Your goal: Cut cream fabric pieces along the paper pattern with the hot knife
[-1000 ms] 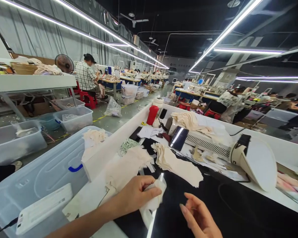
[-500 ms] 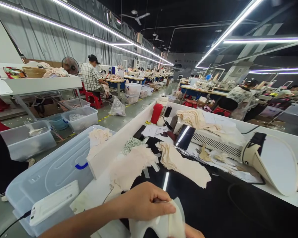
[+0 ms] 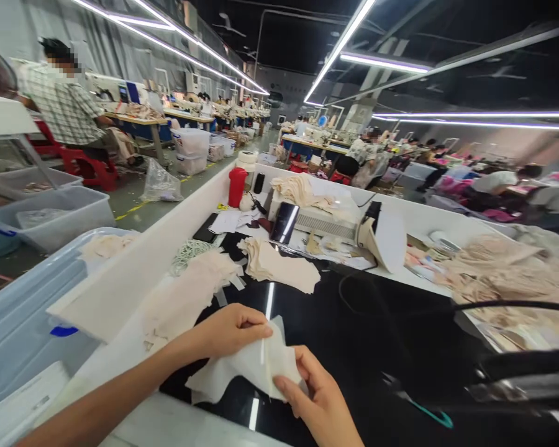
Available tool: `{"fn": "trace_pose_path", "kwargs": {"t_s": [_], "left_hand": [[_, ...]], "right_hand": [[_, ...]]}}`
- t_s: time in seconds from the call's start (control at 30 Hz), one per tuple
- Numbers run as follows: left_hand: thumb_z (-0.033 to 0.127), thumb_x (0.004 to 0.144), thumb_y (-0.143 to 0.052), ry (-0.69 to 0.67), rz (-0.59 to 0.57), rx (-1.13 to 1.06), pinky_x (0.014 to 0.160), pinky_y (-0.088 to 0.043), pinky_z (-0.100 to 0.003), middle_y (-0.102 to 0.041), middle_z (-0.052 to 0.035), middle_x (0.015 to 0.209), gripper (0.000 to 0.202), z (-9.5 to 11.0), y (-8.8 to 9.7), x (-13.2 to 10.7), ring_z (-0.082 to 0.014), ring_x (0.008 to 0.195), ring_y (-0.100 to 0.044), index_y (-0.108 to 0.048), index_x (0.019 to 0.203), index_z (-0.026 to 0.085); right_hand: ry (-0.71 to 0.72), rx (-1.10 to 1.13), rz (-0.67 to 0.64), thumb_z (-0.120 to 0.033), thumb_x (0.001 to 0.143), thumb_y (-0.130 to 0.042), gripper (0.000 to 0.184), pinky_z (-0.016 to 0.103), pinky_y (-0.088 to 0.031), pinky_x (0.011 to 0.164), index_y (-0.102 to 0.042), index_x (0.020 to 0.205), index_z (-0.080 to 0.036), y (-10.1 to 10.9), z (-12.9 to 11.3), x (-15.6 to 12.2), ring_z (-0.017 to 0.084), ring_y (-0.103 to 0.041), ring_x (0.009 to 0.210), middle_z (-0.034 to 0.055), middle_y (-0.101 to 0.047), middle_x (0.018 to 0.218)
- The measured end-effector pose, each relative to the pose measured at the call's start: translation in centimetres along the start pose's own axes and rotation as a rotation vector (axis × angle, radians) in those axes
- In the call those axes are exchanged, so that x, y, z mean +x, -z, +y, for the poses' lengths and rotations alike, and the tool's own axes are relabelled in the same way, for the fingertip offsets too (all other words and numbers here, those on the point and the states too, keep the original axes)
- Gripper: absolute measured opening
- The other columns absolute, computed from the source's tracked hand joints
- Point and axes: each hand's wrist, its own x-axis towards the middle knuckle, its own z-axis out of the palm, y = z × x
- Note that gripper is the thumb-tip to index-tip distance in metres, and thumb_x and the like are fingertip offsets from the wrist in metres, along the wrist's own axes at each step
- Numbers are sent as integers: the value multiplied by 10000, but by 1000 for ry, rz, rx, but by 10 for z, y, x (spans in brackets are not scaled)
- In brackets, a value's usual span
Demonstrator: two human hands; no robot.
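Observation:
A pale cream fabric piece [image 3: 242,369], with a translucent white layer along it, is held over the glossy black work surface [image 3: 354,335]. My left hand [image 3: 240,329] pinches its upper edge between thumb and fingers. Lower on the right edge, my right hand [image 3: 312,391] grips the same fabric, thumb on top. Beyond my hands lies a fanned stack of cream fabric pieces [image 3: 282,267]. Another spread of cut pieces [image 3: 190,292] rests left of it, with translucent strips at its edge. To the right of my right hand are teal-handled thread snips [image 3: 423,406], somewhat blurred.
A dark device [image 3: 526,385] with a cable lies at right, blurred. Behind it is a heap of beige fabric [image 3: 503,267]. A red cup [image 3: 236,186], a phone [image 3: 284,222] and a round mirror-like panel [image 3: 391,239] stand along the back. A lidded plastic bin [image 3: 23,310] flanks the left side.
The view has swung right and down, bringing the snips, the dark device and the beige heap into sight. My right hand, mostly out of frame before, now shows on the fabric's right edge.

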Motion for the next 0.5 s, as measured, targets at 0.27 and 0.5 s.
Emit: {"fn": "trace_pose_path", "kwargs": {"t_s": [0.27,0.5], "left_hand": [[478,1004,-542,11,-49,16,550,-247,-250,-361,49,676,453,4,2,6,-105,625,-326,-424,682,183],[400,972,-587,17,-110,2,523,-278,-214,-443,50,664,375,26,-9,-5,-90,611,-391,-530,684,166]], "right_hand": [[14,-307,93,-477,936,-617,265,270,-458,687,-695,958,-225,21,9,-17,172,-603,760,14,-681,864],[168,-205,322,-377,775,-774,769,380,-558,1032,-521,1499,-310,24,25,-10,284,-646,1249,68,-655,1431]]}}
